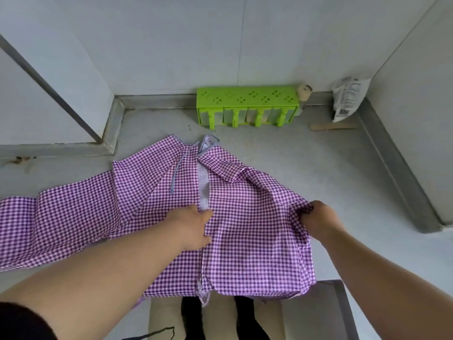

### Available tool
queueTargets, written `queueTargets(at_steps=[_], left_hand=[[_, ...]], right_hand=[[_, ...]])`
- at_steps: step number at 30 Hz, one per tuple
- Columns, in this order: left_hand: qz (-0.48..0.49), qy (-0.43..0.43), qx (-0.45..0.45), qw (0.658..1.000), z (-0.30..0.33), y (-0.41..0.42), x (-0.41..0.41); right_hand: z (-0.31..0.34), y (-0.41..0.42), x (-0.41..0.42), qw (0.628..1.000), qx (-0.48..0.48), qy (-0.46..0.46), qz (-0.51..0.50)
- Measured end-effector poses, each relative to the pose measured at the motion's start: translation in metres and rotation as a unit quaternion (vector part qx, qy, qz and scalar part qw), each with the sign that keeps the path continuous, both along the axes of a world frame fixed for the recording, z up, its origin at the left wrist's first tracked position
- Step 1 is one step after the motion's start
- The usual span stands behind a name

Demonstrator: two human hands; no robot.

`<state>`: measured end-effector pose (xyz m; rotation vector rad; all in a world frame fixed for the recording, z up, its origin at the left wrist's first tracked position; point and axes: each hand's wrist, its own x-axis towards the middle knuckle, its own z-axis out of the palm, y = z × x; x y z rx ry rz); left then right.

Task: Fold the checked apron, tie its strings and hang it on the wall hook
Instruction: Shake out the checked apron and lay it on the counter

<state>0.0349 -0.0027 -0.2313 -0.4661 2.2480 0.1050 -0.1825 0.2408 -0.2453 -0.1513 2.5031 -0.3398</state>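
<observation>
Where readable, no writing: checked apron (245,217), bag (348,99).

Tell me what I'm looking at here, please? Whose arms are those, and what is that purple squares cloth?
There is no machine here. A person wears a camera on their head, so you see their own two arms reaching forward. The cloth is a checked apron spread on a grey counter; part of it hangs over the front edge. The left hand rests on the middle of the apron, beside a fold. The right hand grips the apron's right edge, bunching it. A thin string lies on the cloth. At the back stand a green rack of small jars and a white packet leaning in the corner.
</observation>
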Motion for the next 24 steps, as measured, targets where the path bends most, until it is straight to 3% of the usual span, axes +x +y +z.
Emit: queueTargets(at_steps=[3, 5, 7, 9, 11, 13, 14, 15, 17, 21, 24], left_hand=[[0.003, -0.007, 0.005, 1.000, 0.002, -0.001, -0.008], [0.005, -0.009, 0.005, 1.000, 0.003, 0.000, -0.011], [0.007, -0.014, 0.002, 1.000, 0.002, 0.000, -0.013], [0.011, -0.014, 0.003, 1.000, 0.001, 0.000, -0.015], [0.013, -0.008, 0.009, 1.000, 0.001, -0.001, -0.017], [0.015, -0.004, 0.016, 1.000, 0.003, -0.003, -0.019], [0.016, -0.005, 0.015, 1.000, 0.004, -0.004, -0.019], [0.018, -0.005, 0.015, 1.000, 0.004, -0.004, -0.020], [0.023, 0.002, 0.016, 1.000, 0.005, -0.006, -0.020], [0.024, 0.009, 0.011, 1.000, 0.003, -0.006, -0.020], [0.015, 0.024, 0.004, 1.000, 0.002, -0.006, -0.020]], right_hand=[[0.003, -0.008, -0.008, 0.994, -0.071, -0.001, -0.081], [0.017, -0.018, -0.006, 0.979, -0.156, 0.047, -0.120], [0.039, -0.027, 0.004, 0.959, -0.246, 0.118, -0.073], [0.060, -0.034, 0.017, 0.904, -0.339, 0.235, 0.114], [0.063, -0.036, 0.030, 0.791, -0.345, 0.336, 0.377], [0.050, -0.033, 0.048, 0.705, -0.284, 0.318, 0.567], [0.042, -0.031, 0.057, 0.695, -0.245, 0.263, 0.623], [0.035, -0.026, 0.064, 0.703, -0.207, 0.202, 0.650], [0.026, -0.019, 0.068, 0.771, -0.145, 0.115, 0.609], [0.029, -0.020, 0.046, 0.924, -0.149, 0.099, 0.337], [0.030, -0.032, 0.035, 0.980, -0.108, 0.039, 0.161]])
